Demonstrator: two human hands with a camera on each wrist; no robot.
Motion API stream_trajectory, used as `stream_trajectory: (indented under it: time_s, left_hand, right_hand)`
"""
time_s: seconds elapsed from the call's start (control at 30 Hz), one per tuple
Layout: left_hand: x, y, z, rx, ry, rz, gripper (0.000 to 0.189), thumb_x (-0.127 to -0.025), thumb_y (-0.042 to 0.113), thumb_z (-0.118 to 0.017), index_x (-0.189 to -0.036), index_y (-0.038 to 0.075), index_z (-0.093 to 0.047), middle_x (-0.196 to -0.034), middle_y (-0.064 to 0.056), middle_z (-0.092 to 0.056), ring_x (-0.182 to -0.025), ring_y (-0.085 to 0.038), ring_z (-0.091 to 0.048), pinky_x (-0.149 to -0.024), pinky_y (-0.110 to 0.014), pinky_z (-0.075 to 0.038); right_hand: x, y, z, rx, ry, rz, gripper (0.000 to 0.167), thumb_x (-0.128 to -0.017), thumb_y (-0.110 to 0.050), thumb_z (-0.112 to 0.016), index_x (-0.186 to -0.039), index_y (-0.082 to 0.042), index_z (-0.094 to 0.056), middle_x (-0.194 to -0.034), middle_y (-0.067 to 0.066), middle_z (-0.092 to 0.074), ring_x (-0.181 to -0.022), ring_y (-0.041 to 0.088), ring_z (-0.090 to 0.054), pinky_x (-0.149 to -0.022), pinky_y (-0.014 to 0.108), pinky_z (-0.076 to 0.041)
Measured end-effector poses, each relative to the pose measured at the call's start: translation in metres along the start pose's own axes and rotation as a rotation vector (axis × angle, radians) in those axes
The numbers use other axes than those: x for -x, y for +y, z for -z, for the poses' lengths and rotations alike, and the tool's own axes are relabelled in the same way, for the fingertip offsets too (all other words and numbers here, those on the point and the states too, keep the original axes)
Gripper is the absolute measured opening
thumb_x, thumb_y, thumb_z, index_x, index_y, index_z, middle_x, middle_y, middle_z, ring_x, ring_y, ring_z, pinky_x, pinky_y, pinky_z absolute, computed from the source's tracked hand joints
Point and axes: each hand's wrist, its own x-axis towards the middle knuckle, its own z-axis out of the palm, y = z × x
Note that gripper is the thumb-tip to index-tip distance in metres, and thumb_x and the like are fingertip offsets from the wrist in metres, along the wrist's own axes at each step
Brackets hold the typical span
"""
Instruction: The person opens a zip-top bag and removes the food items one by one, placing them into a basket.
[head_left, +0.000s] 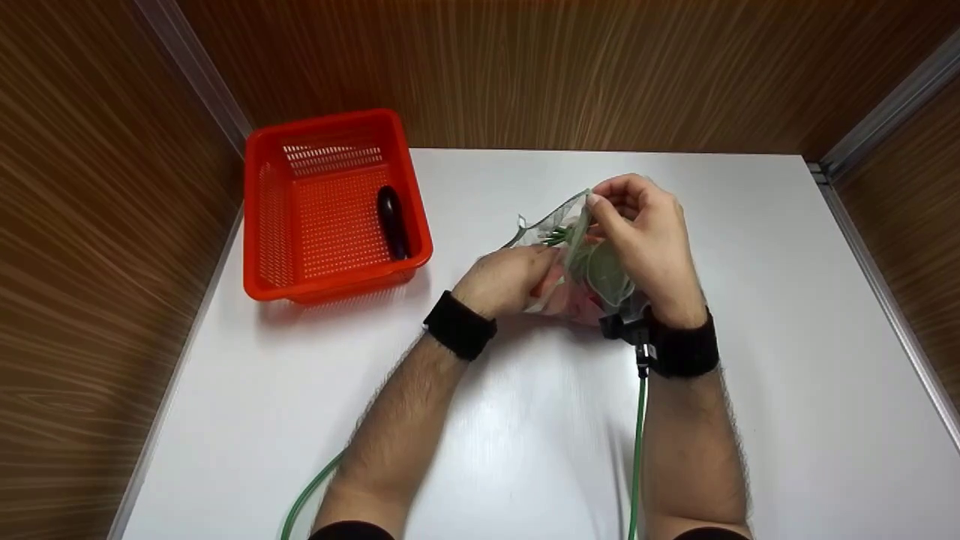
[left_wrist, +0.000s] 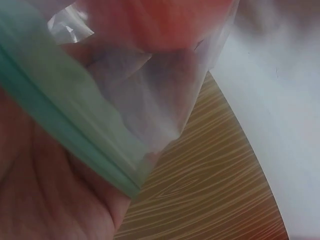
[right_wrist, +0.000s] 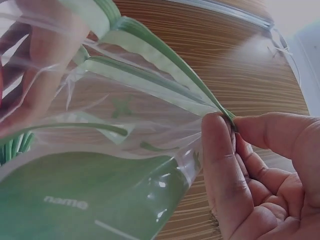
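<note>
A clear zip bag (head_left: pixel 609 274) with a green printed panel stands at the middle right of the table, its mouth spread apart. My right hand (head_left: pixel 654 236) pinches the green zip strip (right_wrist: pixel 165 55) at one corner between thumb and index finger. Into the mouth reaches my left hand (head_left: pixel 508 279), its fingers partly hidden by plastic. Close by those fingers is a smooth, round red thing (left_wrist: pixel 155 22), tomato-like; I cannot tell whether they grip it. Thin green stalks (head_left: pixel 555 237) also show in the bag, and more red shows low through the plastic.
A red plastic basket (head_left: pixel 337 283) stands at the back left with a dark eggplant (head_left: pixel 392 223) inside against its right wall. Wood-grain panels (head_left: pixel 525 75) enclose the white table (head_left: pixel 525 435). Green cables (head_left: pixel 637 450) run from the wrist cameras.
</note>
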Motion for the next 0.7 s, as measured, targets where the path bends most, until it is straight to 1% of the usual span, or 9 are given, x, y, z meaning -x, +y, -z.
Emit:
stream_trajectory:
  time_s: [0.07, 0.13, 0.2, 0.27, 0.3, 0.37, 0.53, 0.7]
  left_hand:
    - [-0.001, 0.0, 0.004, 0.01, -0.02, 0.009, 0.017, -0.12, 0.018, -0.06, -0.125, 0.007, -0.073, -0.102, -0.009, -0.07, -0.098, -0.027, -0.068, -0.092, -0.051, -0.067]
    - [-0.001, -0.001, 0.009, 0.015, -0.055, 0.044, 0.018, -0.118, 0.019, -0.068, -0.13, 0.008, -0.073, -0.111, -0.01, -0.075, -0.104, -0.028, -0.072, -0.098, -0.051, -0.067]
    - [-0.002, -0.002, 0.015, 0.014, -0.088, 0.083, 0.029, -0.113, 0.019, -0.076, -0.14, 0.008, -0.073, -0.125, -0.012, -0.079, -0.114, -0.031, -0.077, -0.105, -0.051, -0.067]
    - [-0.001, -0.003, 0.022, 0.012, -0.115, 0.12, 0.043, -0.109, 0.017, -0.082, -0.149, 0.008, -0.07, -0.138, -0.014, -0.08, -0.125, -0.033, -0.078, -0.113, -0.051, -0.065]
    - [0.0, -0.004, 0.025, 0.009, -0.124, 0.136, 0.05, -0.107, 0.017, -0.085, -0.153, 0.008, -0.068, -0.142, -0.014, -0.079, -0.129, -0.034, -0.078, -0.116, -0.051, -0.065]
    - [0.001, -0.006, 0.032, 0.006, -0.135, 0.158, 0.054, -0.105, 0.016, -0.087, -0.155, 0.008, -0.067, -0.146, -0.014, -0.078, -0.133, -0.035, -0.077, -0.118, -0.051, -0.064]
    - [0.007, -0.008, 0.046, 0.026, -0.124, 0.195, 0.059, -0.103, 0.016, -0.091, -0.155, 0.009, -0.065, -0.147, -0.012, -0.076, -0.134, -0.033, -0.075, -0.118, -0.052, -0.063]
    - [0.012, -0.01, 0.054, 0.047, -0.089, 0.191, 0.066, -0.101, 0.016, -0.092, -0.16, 0.009, -0.063, -0.151, -0.012, -0.076, -0.137, -0.032, -0.075, -0.121, -0.051, -0.062]
  right_hand:
    - [0.0, 0.001, 0.0, -0.013, 0.003, -0.001, 0.015, -0.114, -0.011, -0.072, -0.118, 0.004, -0.075, -0.094, -0.005, -0.077, -0.079, 0.005, -0.081, -0.075, 0.024, -0.072]
    - [0.0, 0.001, 0.001, -0.004, 0.011, 0.002, 0.016, -0.114, -0.011, -0.072, -0.118, 0.003, -0.076, -0.095, -0.005, -0.077, -0.081, 0.005, -0.081, -0.076, 0.023, -0.071]
    - [-0.001, 0.002, 0.001, 0.0, 0.019, 0.002, 0.016, -0.114, -0.012, -0.072, -0.119, 0.003, -0.076, -0.097, -0.004, -0.077, -0.083, 0.005, -0.081, -0.078, 0.022, -0.071]
    - [-0.001, 0.002, 0.002, 0.009, 0.025, 0.001, 0.017, -0.115, -0.012, -0.072, -0.12, 0.004, -0.075, -0.099, -0.004, -0.077, -0.085, 0.004, -0.081, -0.08, 0.021, -0.071]
    - [-0.002, 0.003, 0.003, 0.009, 0.028, -0.002, 0.017, -0.115, -0.012, -0.072, -0.121, 0.004, -0.075, -0.1, -0.003, -0.076, -0.086, 0.005, -0.081, -0.08, 0.021, -0.071]
    - [-0.002, 0.003, 0.003, 0.009, 0.032, -0.008, 0.017, -0.115, -0.012, -0.072, -0.122, 0.004, -0.075, -0.102, -0.001, -0.076, -0.087, 0.005, -0.081, -0.081, 0.021, -0.071]
    - [-0.004, 0.006, 0.004, 0.008, 0.049, -0.015, 0.018, -0.115, -0.013, -0.073, -0.123, 0.003, -0.074, -0.102, -0.002, -0.075, -0.087, 0.005, -0.08, -0.081, 0.022, -0.071]
    - [-0.005, 0.009, 0.006, -0.002, 0.064, -0.018, 0.018, -0.115, -0.015, -0.074, -0.123, 0.001, -0.074, -0.1, -0.005, -0.076, -0.086, 0.007, -0.08, -0.079, 0.02, -0.07]
